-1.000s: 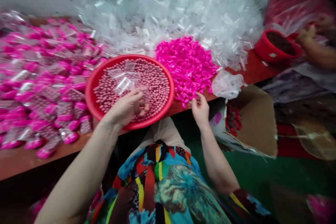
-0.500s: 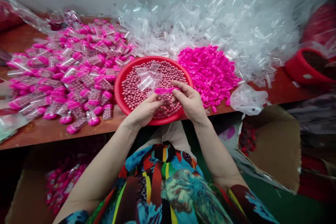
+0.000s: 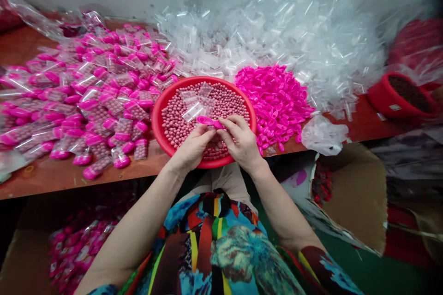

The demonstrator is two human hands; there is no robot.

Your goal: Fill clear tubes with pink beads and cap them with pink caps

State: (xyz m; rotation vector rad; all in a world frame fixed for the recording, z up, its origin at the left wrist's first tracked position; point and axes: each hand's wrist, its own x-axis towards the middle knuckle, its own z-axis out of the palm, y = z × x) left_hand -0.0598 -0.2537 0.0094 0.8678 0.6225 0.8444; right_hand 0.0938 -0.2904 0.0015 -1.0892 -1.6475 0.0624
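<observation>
My right hand (image 3: pixel 241 142) pinches one end of a bright pink plastic cap (image 3: pixel 205 120), long and with an oval end pointing left. Close to it, my left hand (image 3: pixel 194 146) has thumb and fingers pressed together just under the cap; what sits in them is mostly hidden. Both hands are over the front half of a red basin (image 3: pixel 158 133) filled with pink beads (image 3: pixel 173 120). On the beads, behind my fingers, lie several small clear plastic cases (image 3: pixel 194 107).
Bead-filled cases with pink caps (image 3: pixel 104 97) are heaped at left. Loose pink caps (image 3: pixel 273 101) are piled right of the basin, with clear empty cases (image 3: pixel 294 37) behind. A white plastic bag (image 3: pixel 324 132), a red bucket (image 3: pixel 398 99) and an open cardboard box (image 3: pixel 360 193) are at right.
The pink cap has shifted slightly left and now tilts down to the right. My right hand has moved left, closer to my left hand. The view has turned a little.
</observation>
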